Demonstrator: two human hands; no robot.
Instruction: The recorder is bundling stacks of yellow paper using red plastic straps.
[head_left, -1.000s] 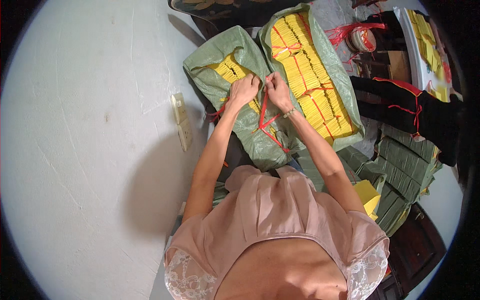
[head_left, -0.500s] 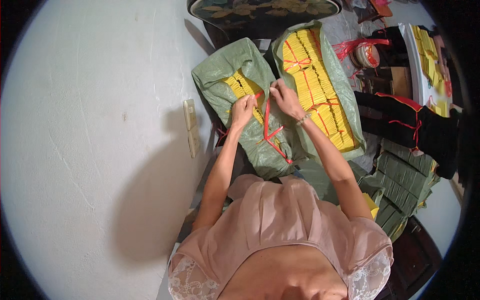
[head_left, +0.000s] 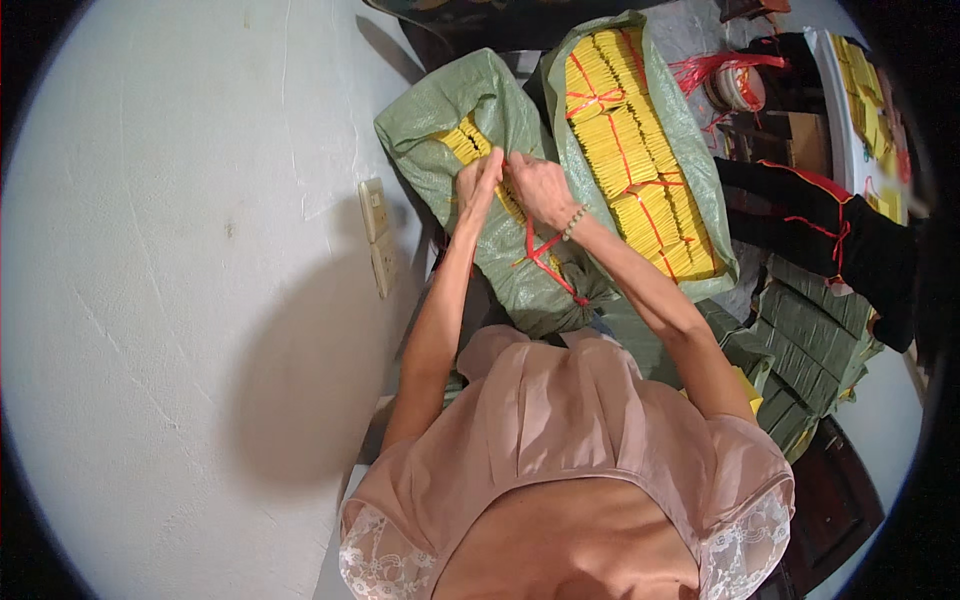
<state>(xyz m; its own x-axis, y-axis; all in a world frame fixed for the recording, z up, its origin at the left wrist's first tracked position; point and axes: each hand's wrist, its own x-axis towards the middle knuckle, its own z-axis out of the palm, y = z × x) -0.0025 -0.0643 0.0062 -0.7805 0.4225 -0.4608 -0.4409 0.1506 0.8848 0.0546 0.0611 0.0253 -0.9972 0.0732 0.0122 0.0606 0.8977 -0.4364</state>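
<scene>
My left hand [head_left: 479, 186] and my right hand [head_left: 541, 190] are closed and almost touching over the left green woven sack [head_left: 420, 92]. Both pinch a red plastic string [head_left: 541, 263], which runs from between the fingers down the sack's front to its gathered, tied corner. The fingertips partly hide the string's upper end. Through the sack's gaping side, yellow paper bundles [head_left: 463, 143] show behind the hands. Close by on the right, a second green sack [head_left: 706, 185] lies open, packed with rows of yellow bundles [head_left: 622, 150] bound in red string.
A pale wall with a socket plate [head_left: 377, 238] borders the left side. Beyond the right sack are a tub with red strings [head_left: 738, 88] and a table [head_left: 832, 110] bearing yellow stacks. A person's dark-clothed legs [head_left: 800, 205] and stacked green packages [head_left: 800, 335] are at the right.
My hands have come together, the right moving left toward the other. The string between them is drawn up over the sack. The whole view has shifted slightly.
</scene>
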